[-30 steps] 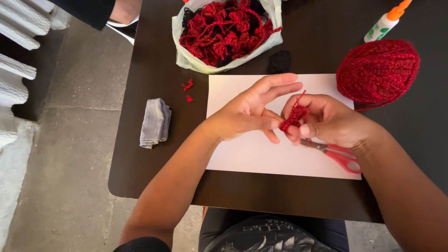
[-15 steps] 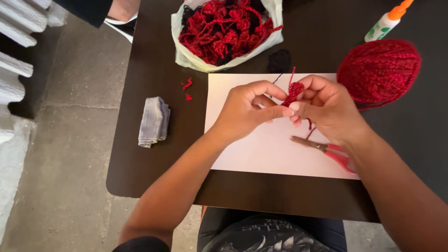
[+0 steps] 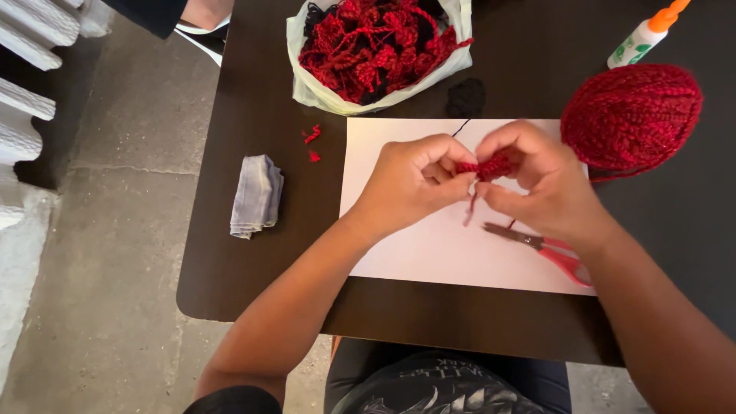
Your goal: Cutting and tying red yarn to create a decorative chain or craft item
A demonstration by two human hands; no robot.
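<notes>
On the dark table (image 3: 261, 253), mid-frame, your left hand (image 3: 410, 184) and right hand (image 3: 540, 184) pinch a red yarn piece (image 3: 488, 165) (over white paper (image 3: 429, 245)).

- I see a short piece of dark red braided yarn (image 3: 489, 166), nubbly in texture, held level above the white sheet of paper (image 3: 429, 245).
- My left hand (image 3: 410, 184) pinches its left end between thumb and fingertips; my right hand (image 3: 540, 184) grips the right end, fingers curled over it.
- A thin loose strand hangs from the piece's middle, down between my two hands, toward the paper.
</notes>
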